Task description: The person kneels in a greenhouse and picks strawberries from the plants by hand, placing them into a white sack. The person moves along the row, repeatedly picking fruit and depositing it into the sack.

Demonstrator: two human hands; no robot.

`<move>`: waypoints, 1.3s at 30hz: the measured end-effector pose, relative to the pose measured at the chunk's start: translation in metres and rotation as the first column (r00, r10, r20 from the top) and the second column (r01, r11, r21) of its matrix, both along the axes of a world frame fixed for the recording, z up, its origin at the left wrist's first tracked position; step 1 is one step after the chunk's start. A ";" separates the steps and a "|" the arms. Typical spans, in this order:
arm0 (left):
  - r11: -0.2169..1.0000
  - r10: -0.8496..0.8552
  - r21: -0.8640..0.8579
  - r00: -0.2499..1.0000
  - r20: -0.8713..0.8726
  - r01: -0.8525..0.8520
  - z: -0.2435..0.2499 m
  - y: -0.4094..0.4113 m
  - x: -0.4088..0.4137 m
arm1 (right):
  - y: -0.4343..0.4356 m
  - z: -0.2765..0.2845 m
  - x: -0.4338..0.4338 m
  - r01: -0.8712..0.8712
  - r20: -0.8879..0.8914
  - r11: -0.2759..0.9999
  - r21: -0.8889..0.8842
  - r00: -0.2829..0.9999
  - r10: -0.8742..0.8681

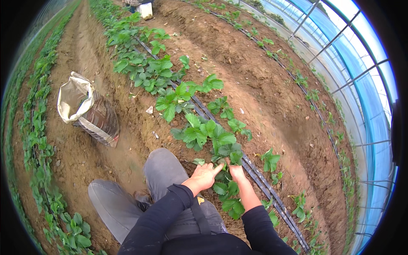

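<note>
Leafy green strawberry plants (pixel 208 132) grow in a row on the soil in front of me. My left hand (pixel 205 176) is at the near side of one plant, its index finger pointing in towards the stems; its other fingers look partly curled. My right hand (pixel 235 170) reaches in among the same leaves from the right, and its fingertips are hidden under them. Whether either hand grips a stem or leaf cannot be seen. Beside the right forearm run two dark drip irrigation tubes (pixel 263 185).
A printed woven sack (pixel 102 118) stands open-topped in the furrow at left. More plant rows (pixel 40 127) lie farther left. A thin hose (pixel 288 73) runs along the bed at right, beside the greenhouse's blue plastic film (pixel 366 105). A white container (pixel 146 10) and part of a person are at the top.
</note>
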State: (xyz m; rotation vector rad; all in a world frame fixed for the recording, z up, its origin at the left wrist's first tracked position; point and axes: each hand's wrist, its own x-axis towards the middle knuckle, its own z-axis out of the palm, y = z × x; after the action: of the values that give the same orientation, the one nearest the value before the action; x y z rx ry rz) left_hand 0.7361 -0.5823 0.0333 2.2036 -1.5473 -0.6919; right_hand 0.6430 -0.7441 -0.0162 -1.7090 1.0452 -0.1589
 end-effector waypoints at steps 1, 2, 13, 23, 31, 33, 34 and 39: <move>0.995 -0.098 0.011 0.994 0.040 0.098 -0.002 -0.006 -0.005 | -0.013 -0.033 -0.017 0.113 0.114 0.990 -0.080 0.988 -0.104; 0.990 -0.139 0.044 0.987 0.076 0.136 -0.004 -0.003 -0.005 | -0.009 -0.039 -0.025 0.277 0.194 0.951 0.136 0.934 -0.300; 0.977 -0.208 0.089 0.957 0.203 0.194 -0.004 0.003 -0.006 | -0.016 0.022 -0.005 -0.311 -0.047 0.887 -0.343 0.948 0.314; 0.985 -0.156 -0.041 0.957 0.246 0.171 -0.006 0.011 -0.004 | -0.018 0.041 0.070 -0.914 -0.756 0.400 -0.071 0.311 0.577; 0.976 -0.173 -0.082 0.943 0.284 0.204 -0.007 0.018 -0.005 | -0.011 -0.012 0.025 -0.425 -0.270 0.716 -0.553 0.905 0.328; 0.979 -0.164 -0.067 0.936 0.312 0.194 -0.015 0.020 -0.004 | -0.005 -0.016 0.022 -0.271 -0.169 0.757 -0.594 0.963 0.212; 0.975 -0.170 -0.081 0.926 0.337 0.208 -0.015 0.019 -0.005 | -0.013 -0.029 0.013 -0.175 -0.144 0.752 -0.636 0.984 0.107; 0.981 -0.095 -0.131 0.942 0.320 0.144 -0.014 0.010 -0.004 | -0.094 -0.088 -0.022 0.316 0.435 0.949 0.002 0.854 -0.285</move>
State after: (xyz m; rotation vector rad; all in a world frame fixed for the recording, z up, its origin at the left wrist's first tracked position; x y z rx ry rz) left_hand 0.7322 -0.5720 0.0196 2.1965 -1.8328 -0.2498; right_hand 0.6208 -0.8382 -0.1044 -1.4647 0.9689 -0.7520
